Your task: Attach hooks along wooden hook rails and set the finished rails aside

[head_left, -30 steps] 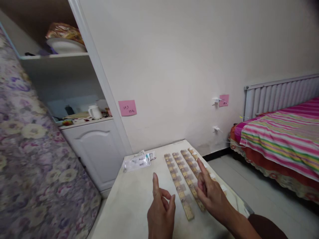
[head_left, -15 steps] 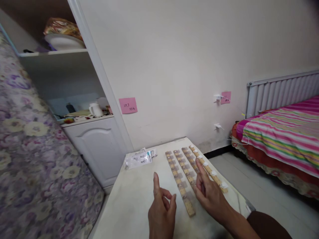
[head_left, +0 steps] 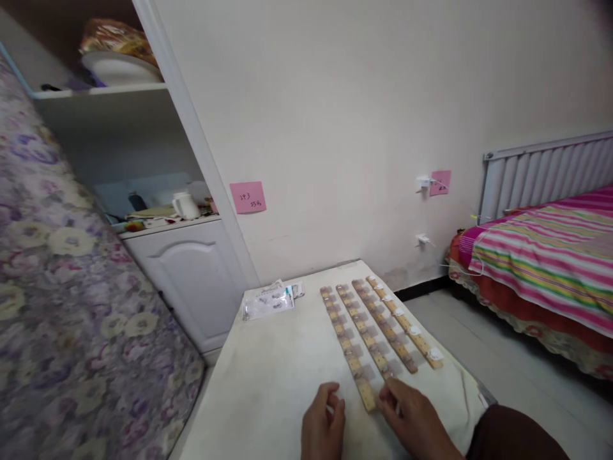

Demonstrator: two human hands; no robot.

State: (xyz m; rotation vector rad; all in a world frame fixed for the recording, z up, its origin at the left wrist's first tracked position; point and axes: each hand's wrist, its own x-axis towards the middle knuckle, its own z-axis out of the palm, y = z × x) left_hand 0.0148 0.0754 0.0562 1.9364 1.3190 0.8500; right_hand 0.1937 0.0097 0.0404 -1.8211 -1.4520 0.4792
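Observation:
Near the table's front, my left hand [head_left: 324,423] is half curled. Its thumb and forefinger stand a little apart, with nothing seen between them. My right hand [head_left: 414,412] is closed, fingers bent in, at the near end of the second wooden strip [head_left: 368,338]. It covers that end, so contact and anything in the fingers are hidden. Left of it runs the first wooden strip [head_left: 364,395], with small clear tabs along it. A third strip [head_left: 410,364] also carries clear tabs. The fourth strip [head_left: 421,344], furthest right, bears round white pieces.
Plastic packets [head_left: 271,302] lie at the back left of the white table [head_left: 253,370]. A wall stands behind, with plugs [head_left: 423,239] and pink notes [head_left: 248,197]. A shelved cabinet [head_left: 191,281] and floral curtain [head_left: 86,306] are left, a bed [head_left: 541,249] right.
Both hands have drawn back toward me, and their outstretched forefingers have curled in. The right hand has left the third and fourth strips. The strips lie as before; the view has shifted slightly.

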